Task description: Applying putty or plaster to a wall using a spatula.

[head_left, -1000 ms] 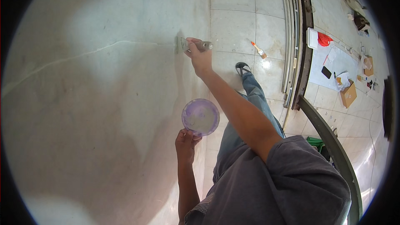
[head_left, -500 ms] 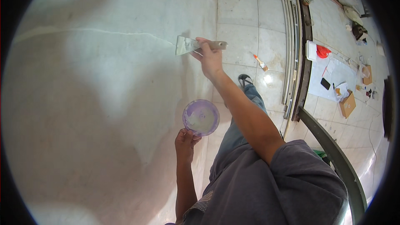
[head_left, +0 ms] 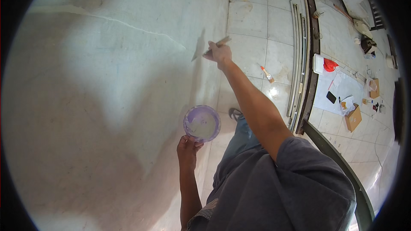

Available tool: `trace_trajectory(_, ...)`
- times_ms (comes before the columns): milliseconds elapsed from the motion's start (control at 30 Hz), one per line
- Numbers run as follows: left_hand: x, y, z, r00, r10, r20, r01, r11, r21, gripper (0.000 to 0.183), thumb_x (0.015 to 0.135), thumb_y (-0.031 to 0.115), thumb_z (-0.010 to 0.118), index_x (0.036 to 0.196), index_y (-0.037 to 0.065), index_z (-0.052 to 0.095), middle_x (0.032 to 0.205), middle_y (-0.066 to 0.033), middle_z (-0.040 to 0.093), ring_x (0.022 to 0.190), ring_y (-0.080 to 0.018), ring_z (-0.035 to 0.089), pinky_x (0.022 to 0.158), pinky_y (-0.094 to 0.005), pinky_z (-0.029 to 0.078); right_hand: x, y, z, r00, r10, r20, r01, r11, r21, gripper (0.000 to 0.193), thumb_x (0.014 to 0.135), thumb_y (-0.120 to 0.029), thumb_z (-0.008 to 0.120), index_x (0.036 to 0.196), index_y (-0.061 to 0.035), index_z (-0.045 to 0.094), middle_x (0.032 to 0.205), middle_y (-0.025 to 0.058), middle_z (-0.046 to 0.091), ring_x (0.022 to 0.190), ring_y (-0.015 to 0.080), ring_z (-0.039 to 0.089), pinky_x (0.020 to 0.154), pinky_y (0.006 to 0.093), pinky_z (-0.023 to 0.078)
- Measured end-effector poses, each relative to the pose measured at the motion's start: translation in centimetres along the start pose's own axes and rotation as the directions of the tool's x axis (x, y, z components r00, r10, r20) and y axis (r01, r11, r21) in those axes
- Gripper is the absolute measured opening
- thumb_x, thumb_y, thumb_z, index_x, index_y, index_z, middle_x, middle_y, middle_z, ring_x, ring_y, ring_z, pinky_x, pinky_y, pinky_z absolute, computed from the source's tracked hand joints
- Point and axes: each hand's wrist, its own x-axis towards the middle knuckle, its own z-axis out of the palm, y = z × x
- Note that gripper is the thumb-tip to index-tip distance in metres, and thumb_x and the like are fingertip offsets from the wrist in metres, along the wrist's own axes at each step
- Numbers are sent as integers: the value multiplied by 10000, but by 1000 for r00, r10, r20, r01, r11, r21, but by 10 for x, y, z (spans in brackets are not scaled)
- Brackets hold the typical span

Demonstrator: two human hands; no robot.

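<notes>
My right hand (head_left: 220,54) is closed round the handle of a putty knife (head_left: 198,53), whose blade is tilted nearly edge-on beside the pale wall (head_left: 141,85). Whether the blade touches the wall I cannot tell. A thin whitish line of filler (head_left: 128,25) runs across the wall and ends a little left of the blade. Lower down, my left hand (head_left: 188,147) grips the rim of a round purple tub (head_left: 202,123). Off-white paste coats the tub's bottom and part of its wall.
A paintbrush (head_left: 267,74) lies on the tiled floor (head_left: 248,15) to the right. Long metal tubes (head_left: 295,60) lie beside a dark metal beam (head_left: 309,42). Past it are a white sheet (head_left: 325,90), a phone (head_left: 331,97), a red plastic bag (head_left: 330,64) and a cardboard box (head_left: 353,119).
The putty knife has turned from blade flat to nearly edge-on and moved slightly right with my right hand. The tub has shifted a little left and down; the view has shifted too.
</notes>
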Motion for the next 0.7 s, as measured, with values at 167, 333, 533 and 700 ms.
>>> trace_trajectory(167, -2, 4, 11, 1000, -31, -5, 31, 999, -13, 112, 909, 175, 572, 937, 84, 514, 780, -55, 658, 696, -157, 657, 715, -322, 542, 55, -25, 20, 998, -33, -50, 11, 925, -381, 355, 775, -249, 655, 873, 91, 627, 807, 186, 669, 606, 244, 678, 592, 312, 560)
trace_trajectory(333, -9, 9, 11, 997, -57, -59, 55, 998, -30, 119, 913, 170, 563, 944, 67, 511, 794, -65, 657, 706, -162, 657, 714, -325, 545, 49, -57, 53, 994, 110, -1, -100, 902, -419, 330, 793, -210, 600, 912, 97, 617, 802, 184, 674, 594, 252, 682, 585, 287, 552)
trace_trajectory(533, -13, 14, 19, 996, -64, -59, 63, 998, -31, 109, 915, 162, 559, 941, 68, 511, 793, -68, 657, 707, -165, 658, 718, -331, 548, 59, -97, 64, 1000, 13, -11, -17, 776, -630, 317, 814, -261, 560, 891, 36, 639, 671, 110, 679, 585, 195, 681, 570, 270, 538)
trace_trajectory(700, -21, 18, 13, 996, -41, -81, 39, 999, -25, 110, 915, 163, 559, 947, 70, 510, 798, -68, 660, 707, -166, 659, 720, -332, 548, 29, -107, 50, 997, -59, 42, 70, 942, -328, 302, 801, -179, 616, 923, 98, 601, 846, 167, 663, 618, 220, 664, 547, 322, 567)
